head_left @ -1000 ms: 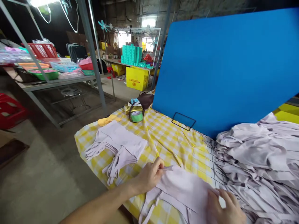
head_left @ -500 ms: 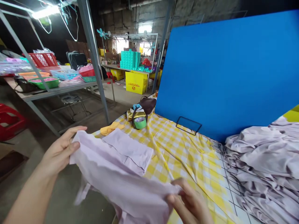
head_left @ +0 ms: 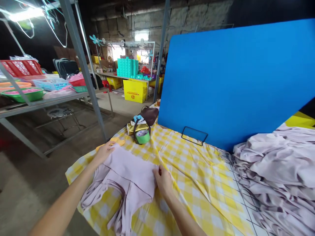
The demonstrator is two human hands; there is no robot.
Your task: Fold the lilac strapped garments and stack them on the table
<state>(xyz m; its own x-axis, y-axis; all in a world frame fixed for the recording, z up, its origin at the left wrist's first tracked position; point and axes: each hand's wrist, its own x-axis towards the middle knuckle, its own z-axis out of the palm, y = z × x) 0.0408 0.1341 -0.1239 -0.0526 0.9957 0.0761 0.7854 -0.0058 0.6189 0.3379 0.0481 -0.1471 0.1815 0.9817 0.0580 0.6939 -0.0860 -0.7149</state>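
A pale lilac fabric garment (head_left: 133, 164) with long straps lies spread on a yellow-and-white checked cloth (head_left: 197, 173). My left hand (head_left: 105, 152) is closed on its far left corner, beside a folded orange cloth (head_left: 119, 141). At the right corner, my right hand (head_left: 163, 180) pinches the edge between thumb and fingers. The straps (head_left: 125, 209) hang toward me in a loose bundle. More lilac fabric (head_left: 94, 193) shows in layers under the left part of the garment.
A large heap of lilac fabric (head_left: 278, 164) lies on the right, below a tall blue board (head_left: 228, 85). Beyond the garment are a green tape roll (head_left: 142, 137), a dark bag (head_left: 150, 115) and a black wire frame (head_left: 194, 136). A grey metal post (head_left: 86, 72) rises at left.
The garment was held up in the air between both hands; now it lies on the checked cloth, over the lilac piece there. Both hands have moved away from me, and the view has shifted.
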